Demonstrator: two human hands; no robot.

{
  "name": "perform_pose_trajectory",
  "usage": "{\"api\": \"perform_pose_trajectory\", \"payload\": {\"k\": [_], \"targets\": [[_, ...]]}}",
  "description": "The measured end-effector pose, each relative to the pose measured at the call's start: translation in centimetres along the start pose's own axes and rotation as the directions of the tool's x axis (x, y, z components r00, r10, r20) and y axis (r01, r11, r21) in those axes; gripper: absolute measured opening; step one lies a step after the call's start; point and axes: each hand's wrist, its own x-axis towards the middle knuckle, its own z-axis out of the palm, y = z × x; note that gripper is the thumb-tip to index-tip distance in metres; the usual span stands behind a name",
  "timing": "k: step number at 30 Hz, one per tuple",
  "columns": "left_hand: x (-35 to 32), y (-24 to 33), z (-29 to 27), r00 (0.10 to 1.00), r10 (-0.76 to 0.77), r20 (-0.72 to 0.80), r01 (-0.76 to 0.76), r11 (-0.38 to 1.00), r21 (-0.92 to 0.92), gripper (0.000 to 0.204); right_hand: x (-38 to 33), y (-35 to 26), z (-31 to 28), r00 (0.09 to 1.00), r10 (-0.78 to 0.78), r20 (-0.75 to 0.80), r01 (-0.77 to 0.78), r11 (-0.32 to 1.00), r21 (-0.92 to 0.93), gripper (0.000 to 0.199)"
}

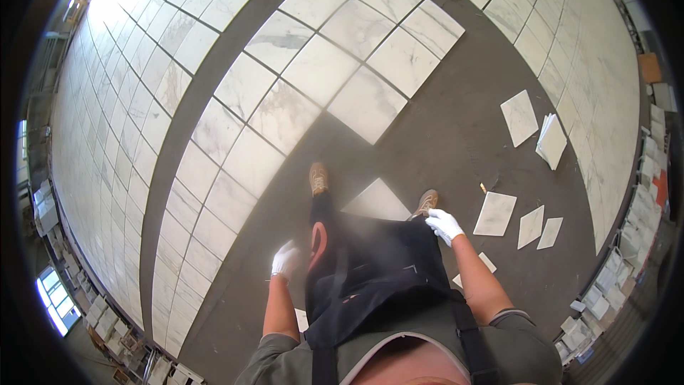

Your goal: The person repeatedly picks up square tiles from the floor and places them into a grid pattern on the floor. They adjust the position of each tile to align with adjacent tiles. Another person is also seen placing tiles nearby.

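Note:
My left hand (285, 259), in a white glove, hangs beside my left leg with nothing seen in it; its fingers look loosely apart, slightly blurred. On the other side, my right hand (444, 226), also white-gloved, is at the upper right corner of my dark apron (388, 257), its fingers curled against the cloth. A pale marble tile (377, 201) lies on the floor between my shoes, partly covered by the apron. Ahead and to the left, veined white tiles (287, 115) lie in neat rows with narrow gaps.
Loose tiles (495, 214) lie on the dark floor to my right, with a small stack (551, 142) farther off. Larger tile fields (135, 93) spread along both sides, beyond dark strips of floor. Piled tiles (605, 292) line the right edge.

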Motion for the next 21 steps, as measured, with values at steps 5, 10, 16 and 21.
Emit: {"api": "perform_pose_trajectory", "payload": {"k": [5,10,16,21], "targets": [[3.7,1.3,-4.9,0.999,0.038,0.006,-0.037,0.999,-0.038,0.062,-6.7,-5.5,-1.3,0.99,0.042,-0.136,-0.041,0.999,0.006,0.048],[8.4,1.9,-13.8,0.98,0.185,0.08,-0.196,0.965,0.176,0.062,-13.3,-7.4,0.9,0.964,0.131,-0.23,-0.09,0.979,0.181,0.039],[13.9,4.7,-23.2,0.916,0.371,0.15,-0.387,0.917,0.094,0.045,-16.8,-4.2,4.3,0.94,0.242,-0.239,-0.202,0.962,0.182,0.036],[12.7,8.5,-20.3,0.969,0.245,0.02,-0.245,0.969,-0.014,0.041,-16.9,-1.9,5.0,0.961,0.213,-0.176,-0.202,0.976,0.08,0.058]]}}
